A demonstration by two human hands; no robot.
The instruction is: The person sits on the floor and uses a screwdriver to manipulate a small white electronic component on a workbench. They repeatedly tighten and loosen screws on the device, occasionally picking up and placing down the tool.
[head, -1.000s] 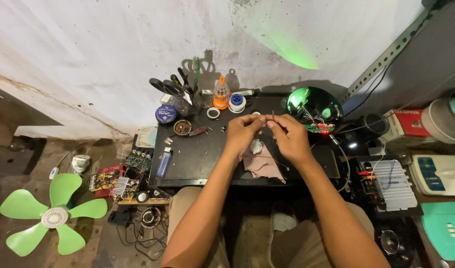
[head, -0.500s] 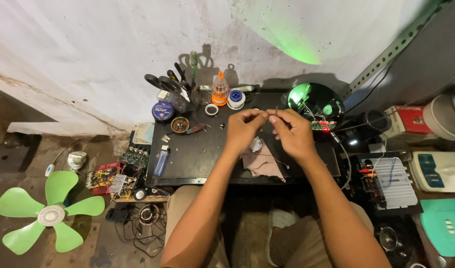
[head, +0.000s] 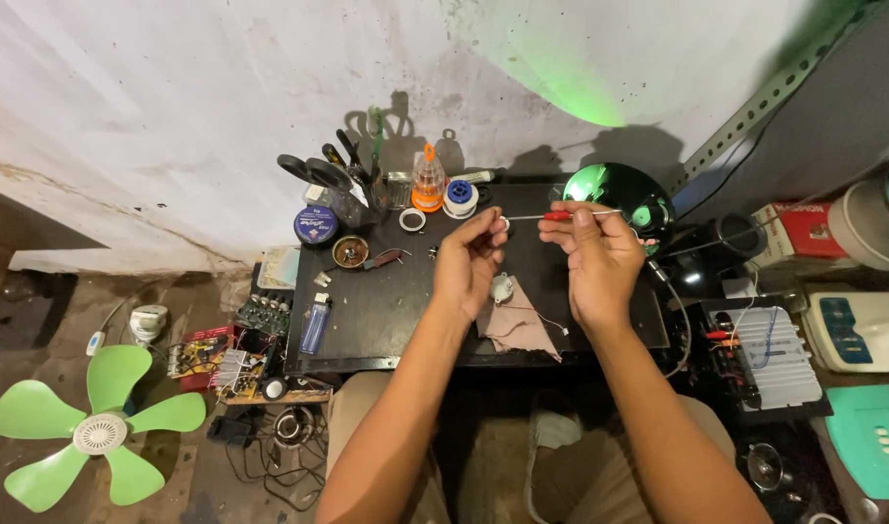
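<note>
Both hands are raised over a small black work board (head: 386,311). My right hand (head: 595,257) pinches a thin screwdriver (head: 558,215) by its red handle, its metal shaft pointing left. My left hand (head: 468,262) is closed with thumb and fingertips at the shaft's tip, pinching something too small to make out. Below the hands a small round motor (head: 502,287) with thin wires rests on a pinkish cloth (head: 517,325).
At the board's back stand a cup of scissors and tools (head: 338,184), an orange-capped bottle (head: 427,184), a blue tin (head: 315,225) and a green-lit lamp (head: 614,189). A blue lighter (head: 315,327) lies left. Circuit boards (head: 260,315) and a green fan (head: 95,427) sit on the floor; an open wired device (head: 769,354) sits right.
My hands, close together before, have drawn apart. The right hand has shifted right and the screwdriver's shaft now shows between them.
</note>
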